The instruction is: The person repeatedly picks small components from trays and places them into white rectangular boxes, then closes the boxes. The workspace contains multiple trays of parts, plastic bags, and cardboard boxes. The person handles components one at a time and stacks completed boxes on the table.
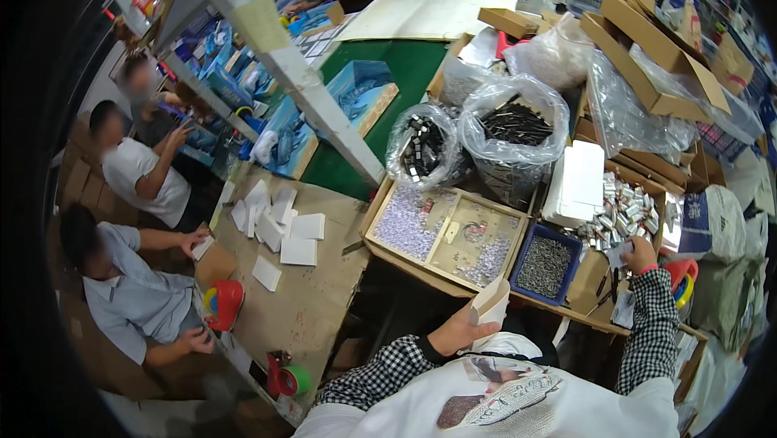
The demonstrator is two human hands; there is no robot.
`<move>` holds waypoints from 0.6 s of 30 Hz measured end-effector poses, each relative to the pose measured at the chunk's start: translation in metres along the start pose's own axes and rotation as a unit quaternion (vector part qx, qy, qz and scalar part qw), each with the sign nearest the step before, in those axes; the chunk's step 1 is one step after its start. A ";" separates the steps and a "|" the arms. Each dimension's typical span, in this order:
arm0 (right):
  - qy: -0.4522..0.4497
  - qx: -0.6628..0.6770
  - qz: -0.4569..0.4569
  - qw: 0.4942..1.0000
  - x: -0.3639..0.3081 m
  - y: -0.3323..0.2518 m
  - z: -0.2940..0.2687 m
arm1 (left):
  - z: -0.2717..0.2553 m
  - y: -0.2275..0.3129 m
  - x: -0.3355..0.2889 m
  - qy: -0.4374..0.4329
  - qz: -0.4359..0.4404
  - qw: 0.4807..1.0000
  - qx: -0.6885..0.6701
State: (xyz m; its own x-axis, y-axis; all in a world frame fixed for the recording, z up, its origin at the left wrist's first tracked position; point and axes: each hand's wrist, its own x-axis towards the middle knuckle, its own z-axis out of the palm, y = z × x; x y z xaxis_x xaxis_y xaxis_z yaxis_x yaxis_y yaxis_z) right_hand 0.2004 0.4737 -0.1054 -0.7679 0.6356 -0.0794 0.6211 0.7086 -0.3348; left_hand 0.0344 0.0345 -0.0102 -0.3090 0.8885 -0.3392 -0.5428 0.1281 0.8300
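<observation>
My left hand (461, 330) is closed around a small white cardboard box (492, 302), whose top end stands unfolded. My right hand (641, 255) pinches a small, thin, pale packet (620, 255) at the near edge of a heap of silver metal cylinders (625, 210). What the packet contains is too small to tell. Beside that heap leans a stack of white boxes (581, 179). Between my hands sits a blue tray (575, 279) of small grey screws or pins. To its left is a wooden tray (443, 237) split into compartments with tiny clear and pale pieces.
Bags of black parts (518, 126) stand behind the trays. Several white boxes (301, 250) lie on the left table (312, 308) near a red tape dispenser (227, 306). A person (137, 284) works there, with others farther back. A slanting metal post (283, 65) crosses the view.
</observation>
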 end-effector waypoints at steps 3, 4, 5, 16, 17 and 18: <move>-0.016 0.015 0.008 1.000 0.003 0.001 0.002 | -0.004 0.007 0.000 0.002 0.001 1.000 0.002; -0.005 0.006 -0.017 1.000 0.003 -0.002 -0.001 | -0.005 0.009 0.000 0.014 0.019 1.000 0.000; -0.007 -0.011 -0.014 1.000 -0.001 -0.006 -0.007 | -0.007 0.011 -0.001 0.018 0.043 0.999 -0.003; 0.027 0.224 -0.258 0.939 -0.075 -0.236 -0.130 | -0.021 0.045 0.010 -0.136 -0.037 0.990 -0.009; -0.020 0.237 -0.271 0.933 -0.083 -0.257 -0.131 | -0.021 0.048 0.011 -0.146 -0.044 0.988 -0.003; -0.002 0.194 -0.350 0.916 -0.084 -0.277 -0.127 | -0.021 0.051 0.011 -0.152 -0.050 0.987 0.017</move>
State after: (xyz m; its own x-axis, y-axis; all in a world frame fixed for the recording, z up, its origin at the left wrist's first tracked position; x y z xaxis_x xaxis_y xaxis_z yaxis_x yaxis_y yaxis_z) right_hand 0.1129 0.2634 0.1136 -0.9579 0.0650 0.2795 -0.1263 0.7791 -0.6140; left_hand -0.0129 0.0410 0.0189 -0.0044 0.9610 -0.2764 -0.5306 0.2320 0.8153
